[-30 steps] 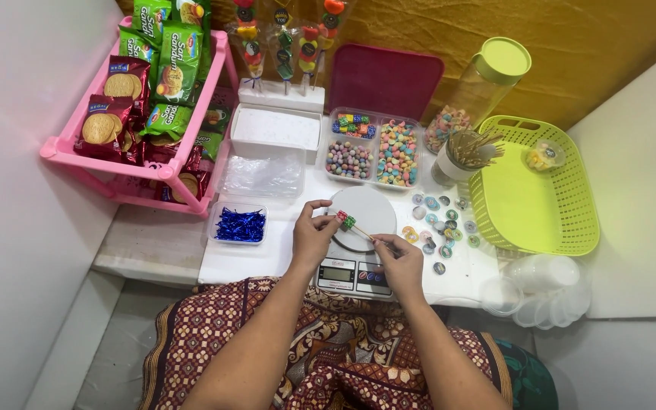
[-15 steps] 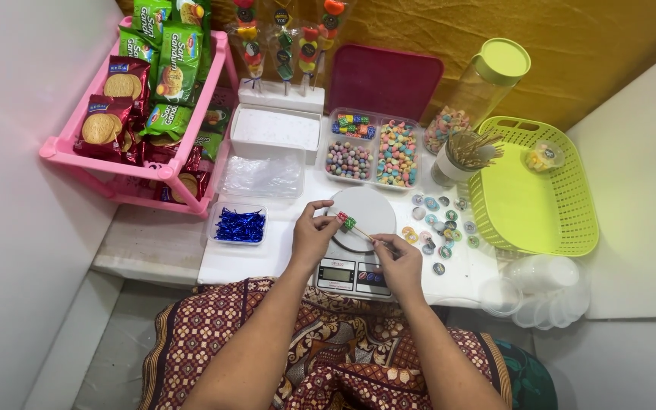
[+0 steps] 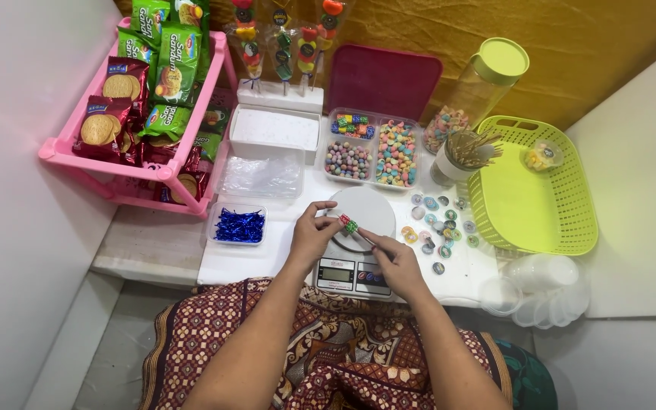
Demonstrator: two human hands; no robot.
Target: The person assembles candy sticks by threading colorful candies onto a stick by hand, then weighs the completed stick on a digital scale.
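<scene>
Both hands meet over a white round kitchen scale with a grey display. My right hand pinches a thin wooden skewer that carries a red and a green candy cube. My left hand holds those cubes at the skewer's tip with thumb and fingers. A divided clear tray of coloured candies lies just behind the scale.
A pink rack of biscuit packets stands at the left, and a box of blue twist ties beside the scale. Finished candy skewers stand at the back. A cup of sticks, round stickers, a lime basket and a jar are on the right.
Both hands stay over the scale. The left fingers have shifted slightly on the candy cubes at the skewer's tip.
</scene>
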